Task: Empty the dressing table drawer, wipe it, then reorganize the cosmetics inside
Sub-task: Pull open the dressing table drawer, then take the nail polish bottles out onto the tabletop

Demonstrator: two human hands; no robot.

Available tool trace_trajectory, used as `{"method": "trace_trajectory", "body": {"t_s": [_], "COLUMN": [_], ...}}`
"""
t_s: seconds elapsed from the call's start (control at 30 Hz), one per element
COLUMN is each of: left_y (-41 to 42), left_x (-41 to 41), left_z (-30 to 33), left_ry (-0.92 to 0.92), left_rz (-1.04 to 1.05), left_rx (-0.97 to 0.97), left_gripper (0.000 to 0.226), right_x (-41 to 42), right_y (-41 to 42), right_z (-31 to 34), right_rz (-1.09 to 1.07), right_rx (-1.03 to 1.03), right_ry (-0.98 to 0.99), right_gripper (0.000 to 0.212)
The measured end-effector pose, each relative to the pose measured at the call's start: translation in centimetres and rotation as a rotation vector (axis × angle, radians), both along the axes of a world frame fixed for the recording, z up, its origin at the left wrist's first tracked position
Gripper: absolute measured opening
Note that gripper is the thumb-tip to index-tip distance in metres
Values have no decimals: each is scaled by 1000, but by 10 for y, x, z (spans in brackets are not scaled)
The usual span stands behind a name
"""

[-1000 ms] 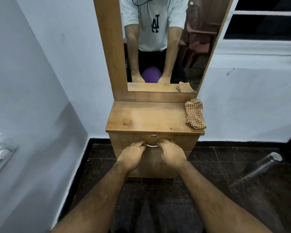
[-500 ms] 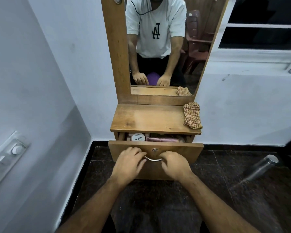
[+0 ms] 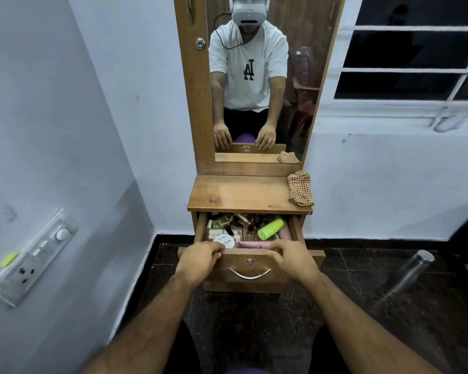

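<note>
With only the head view to go on, I log one frame. Drawer (image 3: pixel 250 268) stands pulled well out of the dressing table (image 3: pixel 243 194), crammed with cosmetics: a green tube (image 3: pixel 270 228) lying tilted on the heap, a white round jar (image 3: pixel 225 241) against the front wall, a pink tube (image 3: pixel 254 244) beside it. My left hand (image 3: pixel 200 259) and right hand (image 3: pixel 295 261) each curl over the front panel's top edge, fingers pinching the board; the metal handle (image 3: pixel 249 275) hangs free between them. Checked cloth (image 3: pixel 300 188) rests on the tabletop's right corner.

Risk, my judgement: pulling further could slip the drawer off its runners and spill the loose pile, since I cannot see any stop.
</note>
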State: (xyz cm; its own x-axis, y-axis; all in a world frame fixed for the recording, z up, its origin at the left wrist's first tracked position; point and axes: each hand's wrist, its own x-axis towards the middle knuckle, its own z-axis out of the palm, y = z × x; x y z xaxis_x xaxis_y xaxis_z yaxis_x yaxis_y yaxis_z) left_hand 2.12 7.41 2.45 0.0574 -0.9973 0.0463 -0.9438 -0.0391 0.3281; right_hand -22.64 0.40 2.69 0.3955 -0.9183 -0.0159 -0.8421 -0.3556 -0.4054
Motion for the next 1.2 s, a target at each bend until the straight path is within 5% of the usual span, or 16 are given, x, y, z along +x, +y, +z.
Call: {"method": "trace_trajectory", "body": {"t_s": [0.23,0.6,0.77,0.97,1.2], "left_y": [24,23,10,-19,-59], "left_x": [0,6,8,6,-4], "left_z": [6,25,22,12,-10], "left_ry": [32,195,322,155,-243], "left_rz": [40,-56,43,38,-251], "left_rx": [113,424,305,129,242], "left_gripper": [18,8,7,28,41], "right_x": [-7,-7,9,45,53], "right_y": [27,30,19,1,-15], "right_z": [2,27,30,26,11], "right_rz": [-68,-18,-29,-82,-217], "right_rx": [166,340,276,250,248], "right_ry": [-93,-3,-72,-175,-255], "right_gripper": [2,13,13,11,11]}}
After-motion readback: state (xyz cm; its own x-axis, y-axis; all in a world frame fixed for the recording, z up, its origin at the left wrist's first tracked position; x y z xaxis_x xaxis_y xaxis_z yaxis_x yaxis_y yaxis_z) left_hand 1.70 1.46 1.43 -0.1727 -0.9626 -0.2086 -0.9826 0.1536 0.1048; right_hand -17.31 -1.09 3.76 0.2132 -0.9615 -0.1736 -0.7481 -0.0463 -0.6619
